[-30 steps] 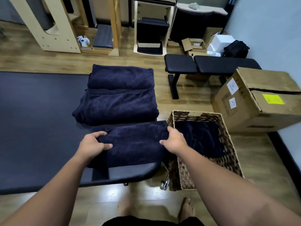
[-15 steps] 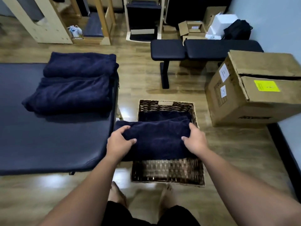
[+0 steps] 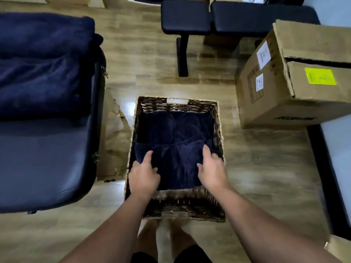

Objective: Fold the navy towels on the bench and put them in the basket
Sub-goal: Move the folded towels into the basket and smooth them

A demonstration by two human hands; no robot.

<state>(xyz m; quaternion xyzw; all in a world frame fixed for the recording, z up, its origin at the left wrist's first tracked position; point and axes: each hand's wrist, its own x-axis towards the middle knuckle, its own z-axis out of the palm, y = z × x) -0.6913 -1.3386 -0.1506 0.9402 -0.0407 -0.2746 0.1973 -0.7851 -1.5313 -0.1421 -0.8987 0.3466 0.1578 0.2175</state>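
1. Head view looks pretty much straight down, so starting far left: the padded counter [image 3: 43, 164] carries two navy towels. One folded towel [image 3: 43, 35] lies at the far end and a second folded towel [image 3: 39, 86] sits right against it, nearer to us. Both are a bit blurry.
2. Next over, on the wood floor [image 3: 266, 177] between counter and basket, there's a flat scrap of cardboard [image 3: 112, 149] tucked beside the counter edge.
3. Middle: the wicker basket [image 3: 182, 207] stands on the floor right in front of the person's bare feet. Another navy towel [image 3: 174, 126] already lies in the far half.
4. The left hand [image 3: 143, 177] grips the left end of a folded navy towel [image 3: 176, 164], thumb on top, fingers curled under. This towel is inside the basket at the near end, partly overlapping the one already there.
5. The right hand [image 3: 211, 169] clamps the right end the same way, close to the basket's right wall.
6. Further back, a black workout bench [image 3: 237, 16] stands well apart from the basket.
7. Far right: a big cardboard box [image 3: 275, 95] with a yellow sticker [image 3: 320, 76] and white labels.
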